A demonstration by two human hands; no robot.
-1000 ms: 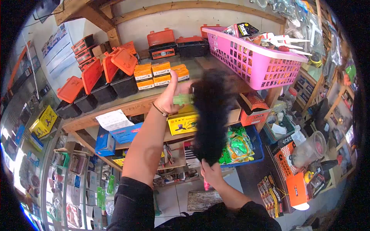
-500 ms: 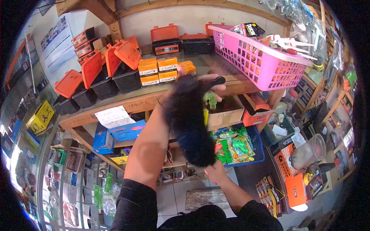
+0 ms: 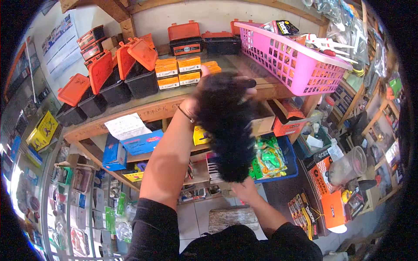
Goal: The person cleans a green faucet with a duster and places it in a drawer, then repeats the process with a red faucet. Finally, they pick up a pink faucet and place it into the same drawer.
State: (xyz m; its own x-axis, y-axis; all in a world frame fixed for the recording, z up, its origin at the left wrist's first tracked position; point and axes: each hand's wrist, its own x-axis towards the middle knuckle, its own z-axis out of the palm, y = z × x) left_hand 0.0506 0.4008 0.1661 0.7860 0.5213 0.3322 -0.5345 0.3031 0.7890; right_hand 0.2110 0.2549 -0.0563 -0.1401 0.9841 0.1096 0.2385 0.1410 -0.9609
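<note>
A black fluffy duster point(image 3: 228, 135), smeared by motion, hangs in front of the shelf and covers much of the middle of the view. My left hand point(image 3: 201, 85) is closed around its upper end; the fluff hides most of the palm, and some fingertips show on the far side beside a dark tip. At the lower end of the fluff, my right hand point(image 3: 244, 190) is closed on the duster, its fingers largely covered. Behind the duster's top, small orange-and-white boxes point(image 3: 178, 71) stand stacked on the wooden shelf point(image 3: 161, 108).
Black bins with orange lids point(image 3: 141, 82) line the shelf's left. A pink basket point(image 3: 300, 71) of packaged goods stands at its right edge. Below are a blue box point(image 3: 141, 143), a blue tray point(image 3: 289, 163) of green packets and an orange box point(image 3: 333, 211). A glass display case point(image 3: 72, 204) flanks the left.
The duster and my left hand have shifted slightly, and the duster now hangs more upright and looks wider. A green bottle-like item beside it is now hidden. The view has shifted a little.
</note>
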